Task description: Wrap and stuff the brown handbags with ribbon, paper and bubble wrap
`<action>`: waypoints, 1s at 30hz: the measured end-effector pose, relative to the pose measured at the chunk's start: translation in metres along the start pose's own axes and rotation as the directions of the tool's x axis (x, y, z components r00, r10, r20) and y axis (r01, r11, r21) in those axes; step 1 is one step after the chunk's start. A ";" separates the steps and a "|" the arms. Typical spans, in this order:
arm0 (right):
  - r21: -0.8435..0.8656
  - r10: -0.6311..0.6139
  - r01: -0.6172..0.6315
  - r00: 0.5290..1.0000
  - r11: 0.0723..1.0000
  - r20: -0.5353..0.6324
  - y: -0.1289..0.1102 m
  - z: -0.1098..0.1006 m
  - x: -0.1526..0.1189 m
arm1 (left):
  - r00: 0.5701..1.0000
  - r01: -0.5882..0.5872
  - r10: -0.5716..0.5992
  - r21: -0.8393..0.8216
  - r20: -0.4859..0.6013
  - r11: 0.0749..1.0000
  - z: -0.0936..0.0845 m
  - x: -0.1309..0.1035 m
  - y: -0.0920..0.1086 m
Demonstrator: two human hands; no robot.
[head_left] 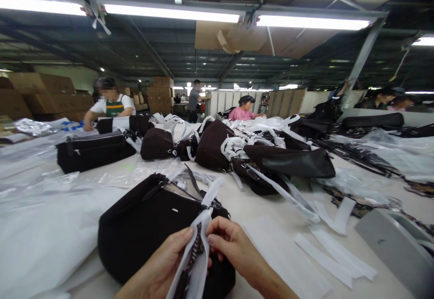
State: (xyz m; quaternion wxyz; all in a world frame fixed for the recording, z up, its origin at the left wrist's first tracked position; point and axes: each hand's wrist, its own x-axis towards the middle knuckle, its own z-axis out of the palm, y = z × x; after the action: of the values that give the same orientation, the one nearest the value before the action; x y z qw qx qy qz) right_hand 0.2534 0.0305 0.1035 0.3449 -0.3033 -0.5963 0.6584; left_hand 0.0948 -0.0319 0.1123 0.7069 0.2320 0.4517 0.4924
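1. Your left hand (159,267) and right hand (230,245) meet at the bottom of the frame, the fingers of both closed on a white wrapping strip (200,245) that sheathes a patterned strap (195,251).
2. The strap runs up to the dark brown bag (145,226) lying on the surface (257,204) right in front of you, under your hands.
3. Loose white strips (334,265) lie just to the right of the bag, and a grey box (395,245) sits at the right edge.
4. Clear plastic sheeting (44,217) spreads over the left side of the surface.
5. Beyond your bag, a heap of dark bags with white-wrapped straps (237,147) covers the middle of the surface, with a long black bag (91,150) to its left.
6. At the far side, a person in a white shirt and green apron (110,102) bends over the surface on the left, and a person in pink (244,109) sits near the centre.
7. Stacked cardboard boxes (44,93) stand behind, under strip lights (172,13).
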 end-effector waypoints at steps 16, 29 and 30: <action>0.066 -0.011 0.015 0.998 0.998 -0.058 0.009 0.010 -0.001 | 0.999 0.003 -0.004 0.038 0.037 0.999 0.006 -0.004 -0.003; 0.239 0.002 -0.016 0.998 0.971 0.061 0.017 0.000 0.002 | 0.975 -0.188 0.219 0.373 -0.044 0.909 0.001 0.004 -0.009; 0.237 0.002 -0.016 0.998 0.971 0.057 0.017 0.001 0.002 | 0.970 -0.194 0.236 0.415 -0.052 0.889 0.001 0.004 -0.008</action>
State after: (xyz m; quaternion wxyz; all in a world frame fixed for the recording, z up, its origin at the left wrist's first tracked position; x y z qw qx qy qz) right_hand 0.2493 0.0308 0.0864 0.3588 -0.2441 -0.5215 0.7346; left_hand 0.1001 -0.0314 0.1052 0.5603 0.3972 0.5508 0.4742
